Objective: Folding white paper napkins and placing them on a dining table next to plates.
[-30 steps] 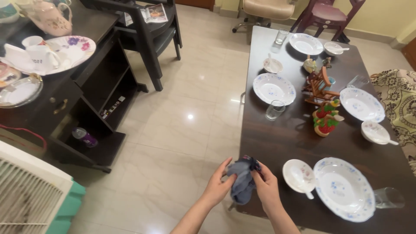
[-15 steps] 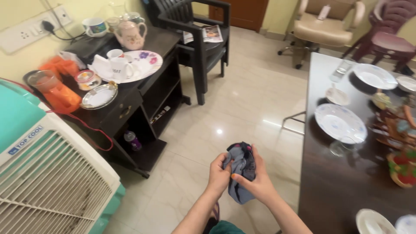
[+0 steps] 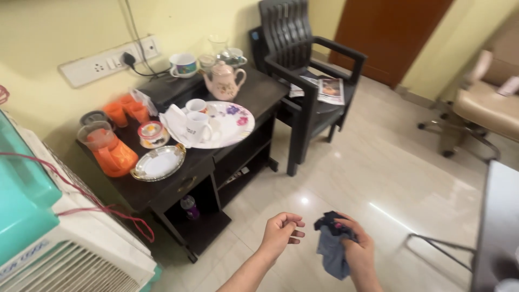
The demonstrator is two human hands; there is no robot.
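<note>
My right hand [image 3: 359, 254] grips a crumpled grey-blue cloth [image 3: 332, 251] with a dark edge; it hangs down over the pale tiled floor. My left hand [image 3: 280, 231] hovers just left of the cloth with its fingers loosely curled, apart from it and holding nothing. Both hands are low in the view, in front of a dark wooden side table [image 3: 162, 186].
The side table carries a floral tray [image 3: 235, 127] with white cups, a teapot [image 3: 224, 81], an orange jug [image 3: 108, 151], and a small silver plate [image 3: 158, 162]. An air cooler [image 3: 48, 238] stands at left, a black chair [image 3: 311, 81] behind, a dark table edge [image 3: 497, 216] at right.
The view has swung left, away from the dining table toward the side table. My left hand has let go of the cloth, which now hangs from my right hand alone.
</note>
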